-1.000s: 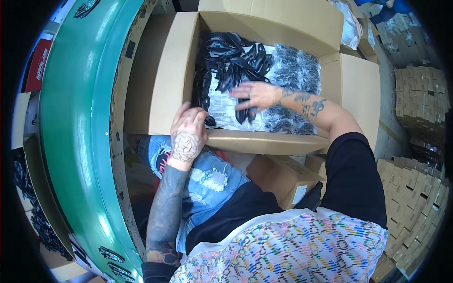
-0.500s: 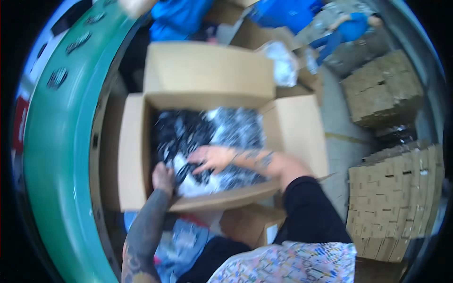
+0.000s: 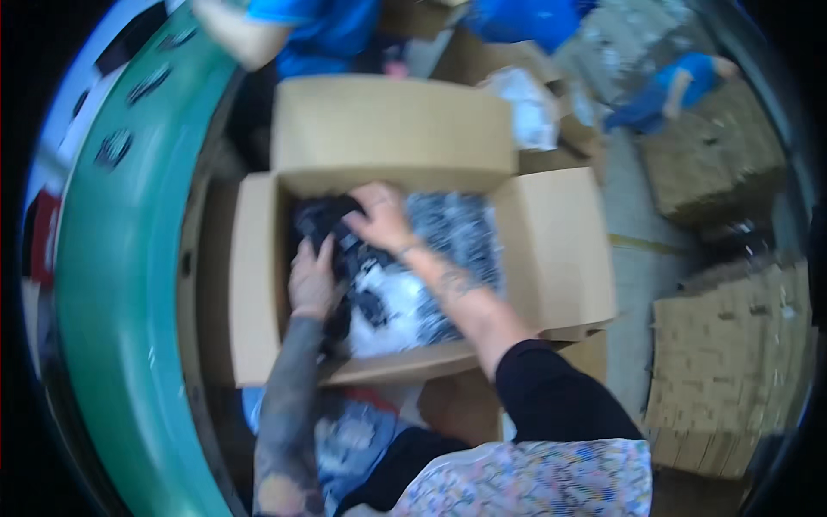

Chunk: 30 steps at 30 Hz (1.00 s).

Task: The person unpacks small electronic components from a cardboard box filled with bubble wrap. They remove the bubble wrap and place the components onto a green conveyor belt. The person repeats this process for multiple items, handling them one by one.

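Both of my hands are inside a large open cardboard box [image 3: 392, 125]. Its left part contains a dark heap of black items in clear plastic wrap [image 3: 323, 217]. My left hand [image 3: 312, 280] lies against the near side of that heap, fingers apart. At the heap's far right edge my right hand [image 3: 381, 217] rests with spread fingers, touching the black items. Rows of clear-wrapped dark pieces [image 3: 452, 228] fill the right part of the box. White plastic wrapping [image 3: 392, 297] shows in the middle. Motion blur hides exactly what the black items are.
A green conveyor belt [image 3: 121, 284] runs along the left, carrying several small black items. Cardboard boxes [image 3: 724, 362] are stacked at the right. One person in blue [image 3: 323, 39] stands beyond the box; another [image 3: 680, 86] bends by the far-right boxes. Bluish plastic bags [image 3: 353, 439] lie below the box.
My right hand has moved away from me, from the near middle of the box to the far left. My left hand has moved farther in, from the near left wall onto the black items.
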Each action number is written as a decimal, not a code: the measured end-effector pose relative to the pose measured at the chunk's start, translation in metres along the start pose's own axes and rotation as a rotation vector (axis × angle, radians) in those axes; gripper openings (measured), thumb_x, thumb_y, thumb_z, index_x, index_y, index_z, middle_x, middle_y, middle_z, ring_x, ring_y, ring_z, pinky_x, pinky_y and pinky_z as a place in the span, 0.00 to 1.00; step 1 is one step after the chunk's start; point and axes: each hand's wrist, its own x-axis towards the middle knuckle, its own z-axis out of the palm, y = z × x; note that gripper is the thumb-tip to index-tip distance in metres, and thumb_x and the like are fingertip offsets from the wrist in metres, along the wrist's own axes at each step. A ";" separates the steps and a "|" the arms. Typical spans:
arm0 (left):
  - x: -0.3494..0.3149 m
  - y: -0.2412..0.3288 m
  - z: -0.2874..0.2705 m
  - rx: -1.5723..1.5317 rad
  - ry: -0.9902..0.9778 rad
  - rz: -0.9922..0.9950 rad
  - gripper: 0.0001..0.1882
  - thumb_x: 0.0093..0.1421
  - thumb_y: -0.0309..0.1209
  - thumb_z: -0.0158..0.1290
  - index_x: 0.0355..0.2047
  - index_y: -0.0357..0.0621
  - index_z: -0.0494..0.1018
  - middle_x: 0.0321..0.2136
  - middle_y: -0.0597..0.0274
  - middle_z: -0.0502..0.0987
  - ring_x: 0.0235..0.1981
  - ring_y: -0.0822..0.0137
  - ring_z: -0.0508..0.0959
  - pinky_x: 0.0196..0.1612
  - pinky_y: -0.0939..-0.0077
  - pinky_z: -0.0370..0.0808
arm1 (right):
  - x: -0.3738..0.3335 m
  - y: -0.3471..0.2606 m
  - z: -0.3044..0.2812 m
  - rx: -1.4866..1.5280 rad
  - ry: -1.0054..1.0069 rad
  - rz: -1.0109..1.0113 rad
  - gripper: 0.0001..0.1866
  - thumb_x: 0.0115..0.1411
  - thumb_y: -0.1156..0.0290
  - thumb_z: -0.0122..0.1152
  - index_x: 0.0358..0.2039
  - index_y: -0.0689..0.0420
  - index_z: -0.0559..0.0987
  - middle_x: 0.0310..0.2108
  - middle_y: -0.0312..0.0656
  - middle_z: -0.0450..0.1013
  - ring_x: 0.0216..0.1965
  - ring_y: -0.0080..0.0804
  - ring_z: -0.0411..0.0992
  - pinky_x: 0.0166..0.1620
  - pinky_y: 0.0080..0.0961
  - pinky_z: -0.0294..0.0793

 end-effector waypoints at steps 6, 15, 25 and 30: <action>0.013 -0.020 0.053 -0.473 0.266 -0.236 0.46 0.58 0.42 0.54 0.64 0.25 0.43 0.60 0.27 0.55 0.61 0.37 0.59 0.64 0.58 0.58 | -0.056 0.042 0.035 -0.154 0.206 0.523 0.30 0.59 0.50 0.58 0.52 0.62 0.72 0.53 0.58 0.67 0.55 0.55 0.64 0.59 0.44 0.61; 0.072 -0.008 0.055 -0.454 0.110 -0.598 0.49 0.60 0.62 0.43 0.65 0.31 0.48 0.59 0.32 0.62 0.61 0.41 0.62 0.64 0.56 0.59 | -0.015 0.025 0.058 -0.010 0.394 1.035 0.38 0.60 0.39 0.49 0.54 0.63 0.72 0.55 0.59 0.66 0.60 0.54 0.60 0.62 0.42 0.57; 0.075 -0.007 0.055 -0.441 0.129 -0.551 0.49 0.55 0.63 0.50 0.64 0.38 0.54 0.59 0.31 0.61 0.58 0.38 0.66 0.61 0.55 0.63 | -0.017 0.004 0.073 0.082 0.334 0.882 0.33 0.59 0.44 0.56 0.51 0.62 0.75 0.54 0.58 0.67 0.57 0.52 0.63 0.60 0.39 0.60; 0.065 -0.022 0.051 -0.721 0.231 -0.465 0.50 0.52 0.61 0.56 0.63 0.38 0.56 0.54 0.35 0.69 0.56 0.45 0.70 0.59 0.60 0.66 | -0.013 -0.010 0.088 0.389 0.233 0.833 0.33 0.62 0.47 0.54 0.54 0.64 0.72 0.56 0.58 0.67 0.58 0.48 0.64 0.61 0.34 0.60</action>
